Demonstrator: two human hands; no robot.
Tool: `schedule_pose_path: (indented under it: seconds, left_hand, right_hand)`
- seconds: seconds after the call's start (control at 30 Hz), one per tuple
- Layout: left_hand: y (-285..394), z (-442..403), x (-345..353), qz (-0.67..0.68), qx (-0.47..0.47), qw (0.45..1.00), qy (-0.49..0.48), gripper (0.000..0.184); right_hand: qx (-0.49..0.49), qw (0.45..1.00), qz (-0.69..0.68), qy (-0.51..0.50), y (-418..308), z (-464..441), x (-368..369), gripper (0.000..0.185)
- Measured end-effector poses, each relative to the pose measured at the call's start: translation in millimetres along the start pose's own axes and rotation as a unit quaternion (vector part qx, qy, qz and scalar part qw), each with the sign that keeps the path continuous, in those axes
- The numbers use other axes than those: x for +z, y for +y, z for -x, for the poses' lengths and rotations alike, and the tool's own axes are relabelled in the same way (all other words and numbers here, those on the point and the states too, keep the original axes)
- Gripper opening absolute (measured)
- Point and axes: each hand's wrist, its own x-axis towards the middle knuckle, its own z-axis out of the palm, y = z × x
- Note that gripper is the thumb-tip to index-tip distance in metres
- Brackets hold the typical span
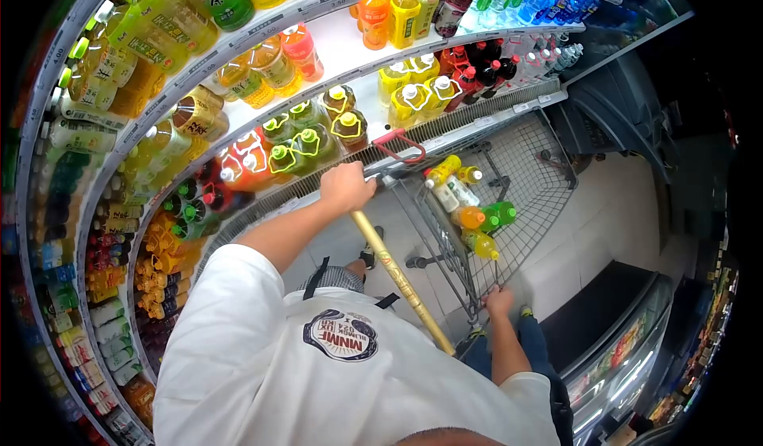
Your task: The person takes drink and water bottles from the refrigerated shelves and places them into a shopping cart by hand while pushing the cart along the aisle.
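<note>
A wire shopping cart (548, 199) stands on the tiled floor in front of me. My left hand (347, 186) is wrapped round the far end of its yellow handle bar (405, 291). Lower right, my right hand (499, 301) is closed on the cart's metal frame near the basket corner, its fingertips partly hidden. Inside the basket lie several drink bottles: yellow bottles (447, 168), a white-labelled bottle (461, 191), an orange bottle (472, 217) and green bottles (502, 212). A red and grey flap piece (401, 145) juts from the cart beside the shelf.
Curved shelves full of bottled drinks run along the left and top, with large green-tea-coloured bottles (314, 142) on the low shelf. A dark low display case (604, 311) stands at the right. Grey bins or crates (620, 120) are at the upper right. Dark-trousered legs (536, 343) show beside my right arm.
</note>
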Motion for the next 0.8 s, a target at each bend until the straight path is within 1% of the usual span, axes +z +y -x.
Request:
schedule_pose_path:
  seconds: [0.13, 0.37, 0.47, 0.6, 0.73, 0.8]
  left_hand:
    - [9, -5, 2, 0.007, 0.012, 1.000, 0.008, 0.042]
    - [29, -14, 3, 0.016, 0.024, 0.999, 0.020, 0.042]
    - [41, -17, 1, 0.022, 0.027, 0.999, 0.009, 0.042]
    - [54, -24, 3, 0.021, 0.058, 0.998, 0.026, 0.040]
    - [74, -34, 6, 0.027, 0.046, 0.998, 0.028, 0.041]
    - [87, -40, 5, 0.029, 0.028, 0.999, 0.018, 0.041]
  right_hand:
    - [-0.011, 1.000, -0.012, 0.016, 5, -15, -3, 0.019]
    - [-0.009, 1.000, 0.001, 0.004, 6, -30, -18, 0.019]
    - [-0.006, 1.000, 0.011, 0.004, 9, -46, -24, 0.018]
    - [-0.009, 1.000, -0.015, 0.012, 9, -63, -31, 0.016]
    - [-0.011, 0.999, -0.029, 0.010, 12, -83, -38, 0.018]
    - [-0.038, 0.999, -0.017, 0.011, 15, -97, -44, 0.019]
